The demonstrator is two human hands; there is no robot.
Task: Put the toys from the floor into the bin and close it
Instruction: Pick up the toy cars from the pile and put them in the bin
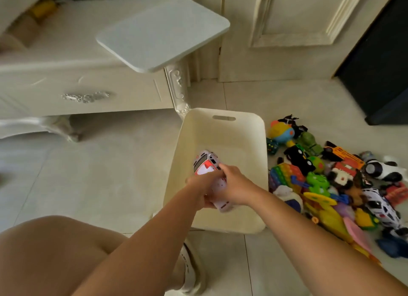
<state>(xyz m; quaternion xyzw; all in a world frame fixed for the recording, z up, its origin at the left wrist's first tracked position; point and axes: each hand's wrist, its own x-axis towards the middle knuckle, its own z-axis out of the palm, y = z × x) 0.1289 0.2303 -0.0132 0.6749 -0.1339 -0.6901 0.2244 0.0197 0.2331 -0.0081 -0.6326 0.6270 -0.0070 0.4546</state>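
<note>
Both hands hold one toy car (pixel 208 166) over the open bin (pixel 256 123) — the left hand (pixel 202 190) is wrapped around its near end from the left, the right hand (pixel 236 185) closed over it from the right. The car is pale with red and white on its side, tilted, its front pointing away into the bin. The cream bin stands on the tiled floor (pixel 110 174), and nothing else shows inside it. Its lid (pixel 163 34) lies on the white cabinet (pixel 88 90) behind, one corner hanging past the edge. The pile of toys (pixel 331 181) — cars, soft toys, a green frog — lies on the floor just to the right of the bin.
</note>
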